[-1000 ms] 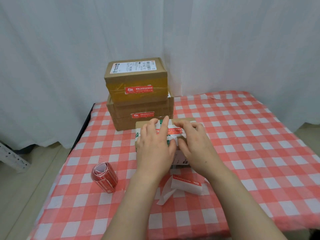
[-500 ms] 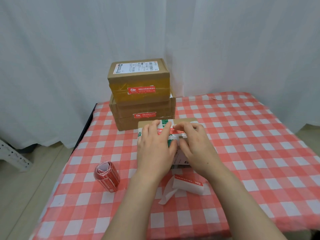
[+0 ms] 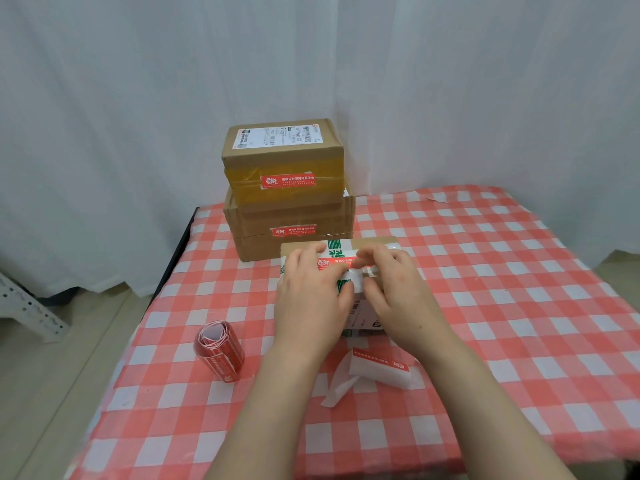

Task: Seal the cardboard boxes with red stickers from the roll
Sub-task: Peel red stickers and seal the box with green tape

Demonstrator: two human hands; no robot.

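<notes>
In the head view, the small box (image 3: 375, 242) lies in the middle of the counter (image 3: 485, 289), and both hands are on its top. A red sticker (image 3: 334, 263) lies across the green printed tape of this box. The left hand (image 3: 311, 299) lies flat, its grip wide and loose, with nearly straight fingers pressing the left end of the sticker. The right hand (image 3: 398, 292) has bent fingers with the tips on the right end. Whether its grip pinches the sticker or only presses it, I cannot tell.

Just behind, on the far side, the upper box (image 3: 282, 157) stands on the lower box (image 3: 294, 216). Each carries a red sticker on its near face, so I judge these two as done. The third sealing seems almost finished and only needs to be rubbed flat. I see no other unsealed box. The roll (image 3: 220, 355) lies near and to the left, apart from the boxes. A white backing strip (image 3: 377, 370) with one more sticker lies between the forearms.

The counter has a red and white checked cloth, a little wrinkled. White curtains (image 3: 138, 98) hang behind it, and a grey metal frame (image 3: 27, 306) stands on the pale floor at the left
</notes>
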